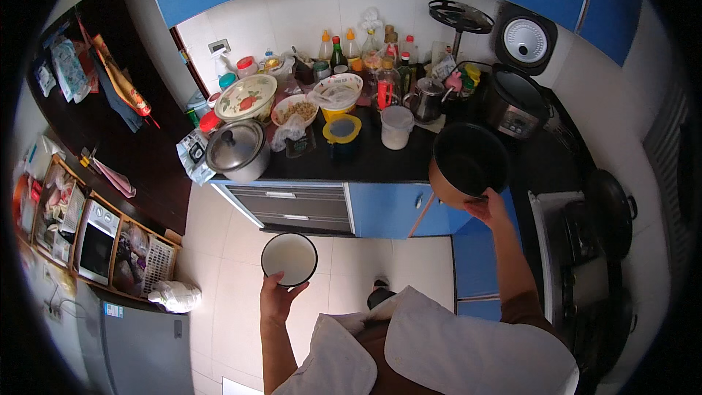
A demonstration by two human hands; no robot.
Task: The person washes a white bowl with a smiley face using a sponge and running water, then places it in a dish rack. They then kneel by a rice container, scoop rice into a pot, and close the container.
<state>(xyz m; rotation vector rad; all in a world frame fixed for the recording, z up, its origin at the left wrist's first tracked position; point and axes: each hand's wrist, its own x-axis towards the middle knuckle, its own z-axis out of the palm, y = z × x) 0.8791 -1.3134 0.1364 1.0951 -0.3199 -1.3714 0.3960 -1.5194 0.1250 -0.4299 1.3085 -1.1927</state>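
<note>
My left hand (281,299) holds a white bowl with a dark rim (289,259) over the floor, thumb on its edge; its inside looks whitish, and I cannot tell whether it holds anything. With my right hand (485,207) I grip the near edge of a deep pot (449,181), dark inside and tan outside, at the counter's front edge. Behind that pot stands a rice cooker (518,115). To the pot's left are a white lidded plastic tub (397,130) and a metal kettle (429,100).
The black counter (367,167) carries a lidded steel pot (237,151), a floral bowl (247,97), a yellow-rimmed container (342,130) and several bottles. A gas stove (576,263) with a wok (606,214) lies at right. Blue cabinets hang above. A refrigerator (145,345) stands lower left.
</note>
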